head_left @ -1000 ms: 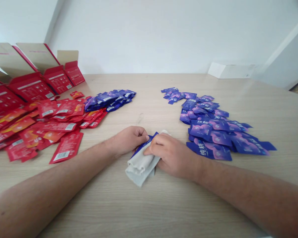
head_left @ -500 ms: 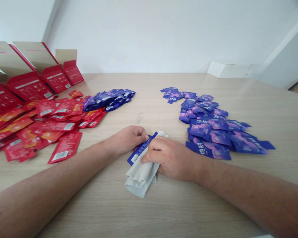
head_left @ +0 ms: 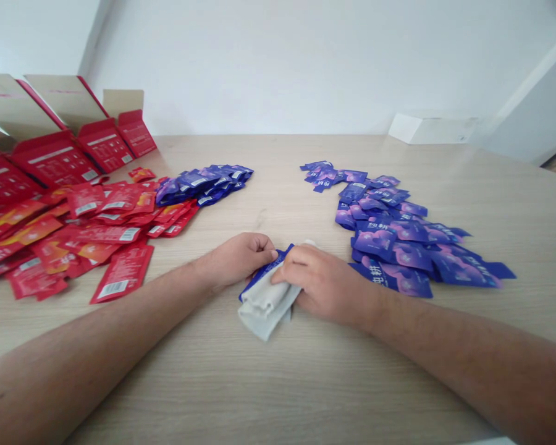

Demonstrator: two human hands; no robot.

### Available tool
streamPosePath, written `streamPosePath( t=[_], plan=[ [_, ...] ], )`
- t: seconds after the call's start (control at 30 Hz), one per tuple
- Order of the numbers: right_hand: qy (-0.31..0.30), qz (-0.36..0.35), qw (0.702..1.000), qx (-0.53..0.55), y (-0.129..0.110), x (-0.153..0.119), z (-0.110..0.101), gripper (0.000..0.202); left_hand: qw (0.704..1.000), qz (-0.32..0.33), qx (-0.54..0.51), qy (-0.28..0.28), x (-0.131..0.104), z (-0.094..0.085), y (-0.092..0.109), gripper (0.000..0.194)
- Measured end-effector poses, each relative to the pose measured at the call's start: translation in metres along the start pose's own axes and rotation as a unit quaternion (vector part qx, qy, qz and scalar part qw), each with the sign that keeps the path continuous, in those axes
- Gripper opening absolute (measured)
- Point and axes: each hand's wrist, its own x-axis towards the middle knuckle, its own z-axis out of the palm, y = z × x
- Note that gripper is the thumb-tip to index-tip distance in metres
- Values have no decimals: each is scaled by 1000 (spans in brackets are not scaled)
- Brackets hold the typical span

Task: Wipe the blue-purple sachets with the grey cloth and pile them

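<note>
Near the middle of the table, my left hand (head_left: 245,256) pinches the upper left edge of a blue packet (head_left: 278,258). My right hand (head_left: 322,281) is closed on a folded white cloth (head_left: 266,300), which lies over the packet and hides most of it. Only the packet's top and left edges show. To the right is a spread of blue and purple packets (head_left: 389,235). A smaller heap of blue packets (head_left: 204,182) lies further back on the left, against a large pile of red and orange packets (head_left: 115,232).
Open red boxes (head_left: 58,157) with raised flaps stand in a row at the back left. A white box (head_left: 429,128) is at the back right of the wooden table (head_left: 259,395), close to the wall.
My right hand and the cloth have shifted slightly up and away from me over the packet. The cloth now covers the packet's lower corner. My left hand has barely moved.
</note>
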Motion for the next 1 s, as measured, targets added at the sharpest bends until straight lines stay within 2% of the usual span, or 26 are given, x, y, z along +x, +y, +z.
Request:
streamPosePath(
  t=[0.07, 0.13, 0.27, 0.33, 0.47, 0.53, 0.6, 0.73, 0.83, 0.9, 1.0],
  plan=[
    [28, 57, 998, -12, 4, 1, -1, 27, 1000, -7, -12, 4, 0, 0, 0, 28],
    [37, 73, 997, -13, 3, 1, -1, 27, 1000, -9, -15, 5, 0, 1, 0, 28],
    [-9, -30, 999, 18, -8, 0, 4, 24, 1000, 6, -3, -3, 0, 0, -2, 29],
    [-22, -53, 998, 21, -7, -1, 3, 24, 1000, 11, 5, 3, 0, 0, -2, 29],
    [36, 53, 998, -7, 6, 1, 0, 30, 1000, -1, -24, -2, 1, 0, -5, 27],
    [56, 82, 995, -14, 6, 2, 1, 31, 999, -4, -40, -1, 2, 1, -7, 26],
    [46, 58, 997, -4, -2, 3, 4, 28, 999, 0, -32, 4, 2, 1, -8, 27],
    [-19, -43, 998, 37, -22, 2, 8, 24, 999, 14, -31, 4, -1, -2, -5, 30],
    [2, -29, 997, 67, -21, 1, 5, 31, 998, 12, -56, 16, -3, -14, -1, 31],
    [25, -5, 996, 80, -14, 1, 3, 35, 995, 10, -89, 45, -3, -29, 1, 30],
    [33, 11, 996, 88, -6, 2, 2, 37, 980, 12, -142, 137, -1, -65, 3, 27]
  ],
)
